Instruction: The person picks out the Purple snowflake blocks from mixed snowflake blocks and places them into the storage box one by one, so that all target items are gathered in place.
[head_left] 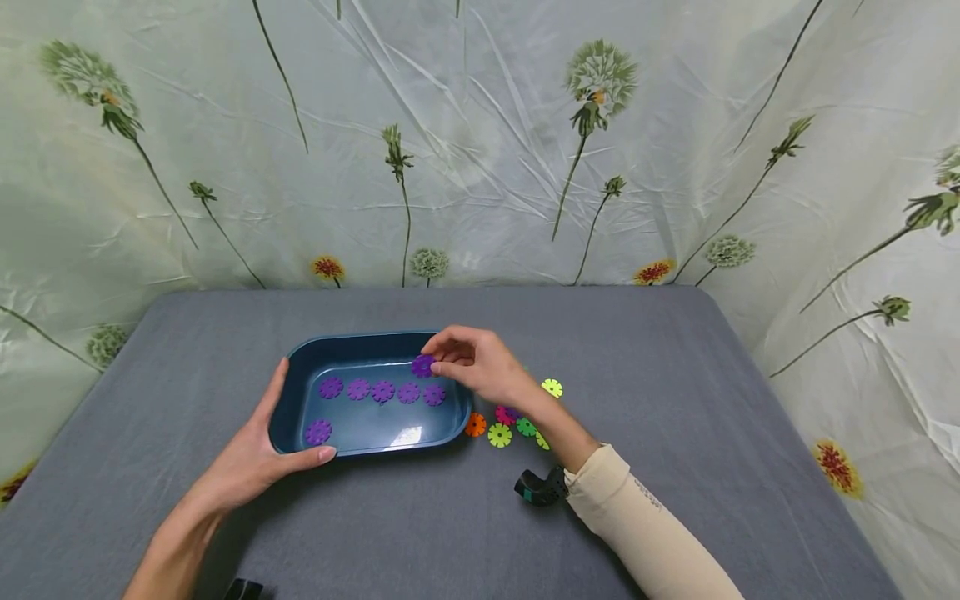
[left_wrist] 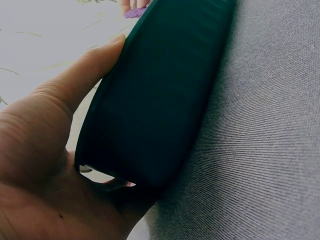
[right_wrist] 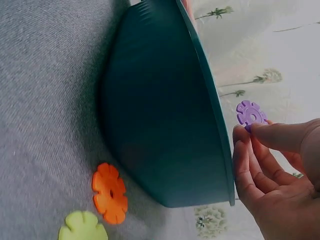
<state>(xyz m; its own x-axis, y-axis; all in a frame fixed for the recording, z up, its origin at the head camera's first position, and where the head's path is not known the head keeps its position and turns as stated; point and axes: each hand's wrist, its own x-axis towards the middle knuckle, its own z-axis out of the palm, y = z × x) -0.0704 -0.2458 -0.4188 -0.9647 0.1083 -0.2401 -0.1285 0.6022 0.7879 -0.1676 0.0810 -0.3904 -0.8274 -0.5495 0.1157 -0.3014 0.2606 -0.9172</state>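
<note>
A blue rectangular tray [head_left: 360, 431] sits on the table. My left hand [head_left: 251, 454] grips its left end, thumb along the near rim and fingers around the far side. Between right thumb and fingertips, my right hand [head_left: 483, 367] pinches a purple flower-shaped disc [head_left: 422, 366] above the tray's far right part. The right wrist view shows that notched disc [right_wrist: 250, 114] higher than the tray rim. Inside the tray, several purple discs [head_left: 383, 392] form a row, and another purple disc [head_left: 318, 432] lies near the front left corner.
Right of the tray lie loose discs: an orange one [head_left: 476, 424], a yellow-green one [head_left: 499, 435], a green one [head_left: 527, 427] and others, partly hidden by the right forearm. A grey cloth [head_left: 675, 375] covers the table. Behind it hangs a flower-printed curtain [head_left: 487, 192].
</note>
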